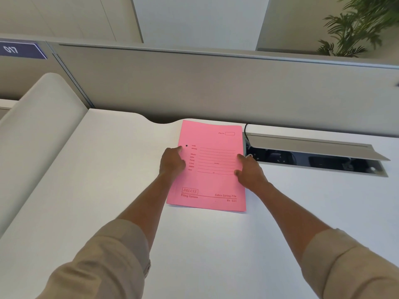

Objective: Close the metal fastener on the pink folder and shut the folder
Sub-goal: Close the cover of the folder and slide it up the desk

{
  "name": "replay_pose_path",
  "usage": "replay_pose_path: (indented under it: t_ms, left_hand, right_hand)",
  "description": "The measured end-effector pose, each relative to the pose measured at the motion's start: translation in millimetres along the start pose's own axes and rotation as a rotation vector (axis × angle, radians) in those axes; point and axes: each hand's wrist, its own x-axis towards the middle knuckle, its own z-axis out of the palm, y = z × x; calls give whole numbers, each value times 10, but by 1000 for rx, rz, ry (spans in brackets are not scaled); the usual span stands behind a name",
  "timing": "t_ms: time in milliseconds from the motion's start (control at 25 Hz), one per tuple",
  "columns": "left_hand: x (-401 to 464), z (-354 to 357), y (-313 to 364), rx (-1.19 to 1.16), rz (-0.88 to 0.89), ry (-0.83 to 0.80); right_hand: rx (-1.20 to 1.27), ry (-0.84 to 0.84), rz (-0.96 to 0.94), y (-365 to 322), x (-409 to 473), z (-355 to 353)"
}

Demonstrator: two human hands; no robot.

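The pink folder (212, 182) lies shut and flat on the white desk (108, 169), its printed front cover facing up. A small dark rivet shows near its left edge. My left hand (171, 161) rests on the folder's left edge, index finger pointing at the rivet. Over on the folder's right edge sits my right hand (250, 171), thumb and a finger on the cover. The metal fastener is hidden inside the folder.
An open cable tray (313, 158) with a raised grey lid sits in the desk just right of the folder. A grey partition (216, 87) runs along the desk's far edge. A white curved panel (38, 130) borders the left. A plant (356, 26) stands behind the partition.
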Motion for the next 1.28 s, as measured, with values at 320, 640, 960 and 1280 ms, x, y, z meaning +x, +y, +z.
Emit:
replay_pose_path:
  t_ms: [320,640,960,1280]
  left_hand:
    - [-11,-16,53,68,-12,-7]
    - [-143,295,227,255,374,-23]
    - [-176,743,132,397,396,-22]
    - [-224,909,60,401,411,85]
  right_hand:
    - [-8,62,63,-103,-39,83]
    - [-108,207,-74,-363,30,261]
    - [-195,107,-117,-377,119,594]
    - [-213,179,-114,-374,94,721]
